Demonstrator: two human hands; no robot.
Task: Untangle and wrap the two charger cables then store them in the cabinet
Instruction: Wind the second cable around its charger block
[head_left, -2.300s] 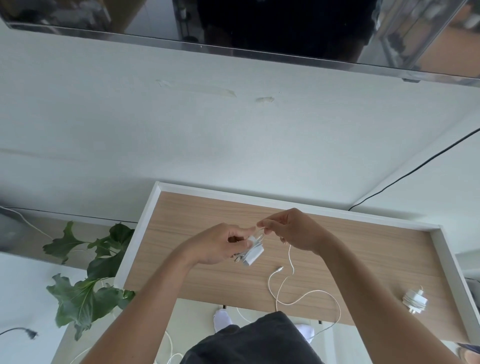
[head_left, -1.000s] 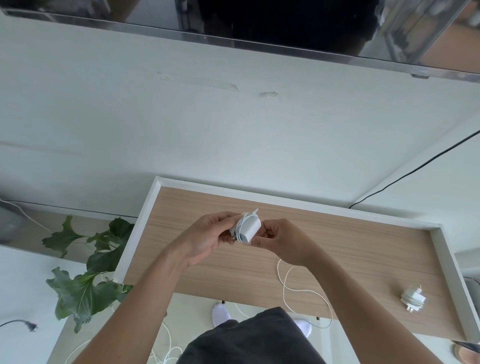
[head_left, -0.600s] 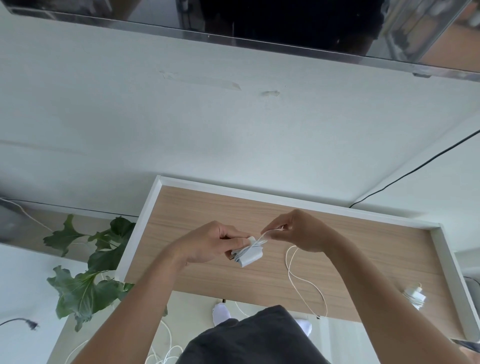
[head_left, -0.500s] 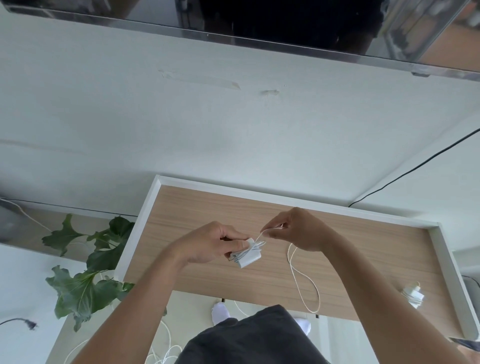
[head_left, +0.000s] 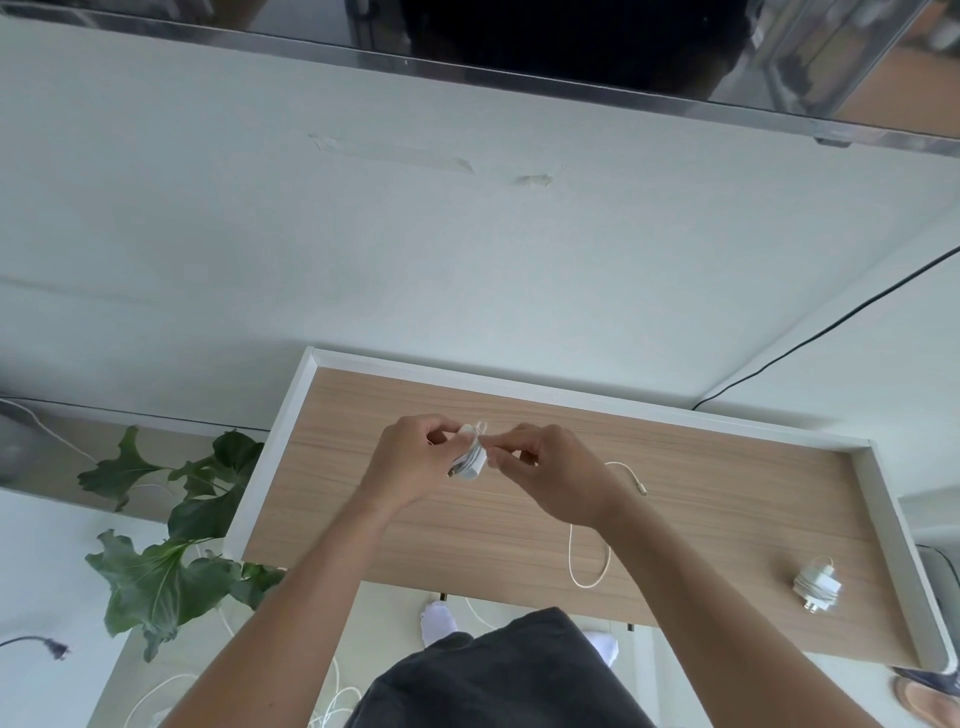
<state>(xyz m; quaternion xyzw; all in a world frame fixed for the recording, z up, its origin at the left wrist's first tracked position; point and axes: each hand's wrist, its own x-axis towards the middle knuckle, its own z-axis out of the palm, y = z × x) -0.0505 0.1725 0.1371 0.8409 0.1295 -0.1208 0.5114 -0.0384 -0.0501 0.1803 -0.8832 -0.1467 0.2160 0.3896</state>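
left hand (head_left: 415, 467) gripping a white charger (head_left: 470, 460) above the table (head_left: 701, 467), right hand (head_left: 550, 478) pinching its cable (head_left: 587, 566) tight, loose end trailing down, other charger (head_left: 816, 590) wrapped already, far right

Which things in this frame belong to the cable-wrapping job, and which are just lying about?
Part of the job:
- charger held in the left hand
- its loose cable, fed by the right hand
- wrapped charger lying on the wooden top

Lying about:
- plant
- black wire on the wall
- white cords on the floor
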